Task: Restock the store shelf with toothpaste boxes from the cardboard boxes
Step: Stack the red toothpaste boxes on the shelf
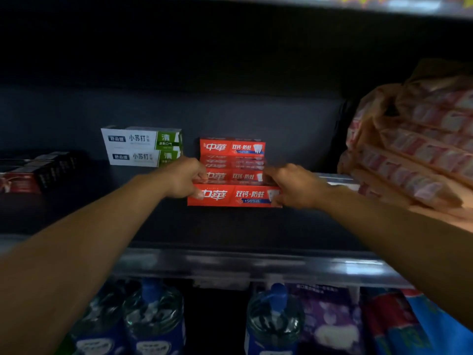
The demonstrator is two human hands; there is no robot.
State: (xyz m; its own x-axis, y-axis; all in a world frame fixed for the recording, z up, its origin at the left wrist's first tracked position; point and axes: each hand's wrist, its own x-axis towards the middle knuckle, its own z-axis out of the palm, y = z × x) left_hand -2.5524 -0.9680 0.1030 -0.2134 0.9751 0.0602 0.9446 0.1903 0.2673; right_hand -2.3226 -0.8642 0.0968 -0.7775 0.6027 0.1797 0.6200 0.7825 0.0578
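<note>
A: Both hands on the front red box (234, 196), just above centre on the shelf (230, 262). Left hand (183, 179) curled round its left end, thumb on the face; right hand (294, 187) gripping the right end, forefinger pointing toward the stack (231, 160) behind.

B: Handling, at a guess?

A: Light, probably. Thin card, stiff along the length, easily dented at the corners. Glossy face, so likely a bit slippery. Best held by the short ends, as now, or across the long edges; no squeezing the middle.

B: Anything else at that level?

A: White-and-green boxes (143, 147) at 10 o'clock of the stack, two high. Dark boxes (38, 172) far out at 9 o'clock. At 3 o'clock, a brown carton (409, 149) full of pinkish packs, tilted, flap up.

B: Hard to make out?

A: Plenty. Middle rows of the stack blurred, count unclear. Fingertips hidden behind the box ends, so firmness of grip not clear. Carton cut off at the right edge, print unreadable. Shelf back very dark. Below, at 6 o'clock, water bottles (153, 316) with blue caps, cut off at the bottom edge; purple packs (330, 324) beside them, smeared.
</note>
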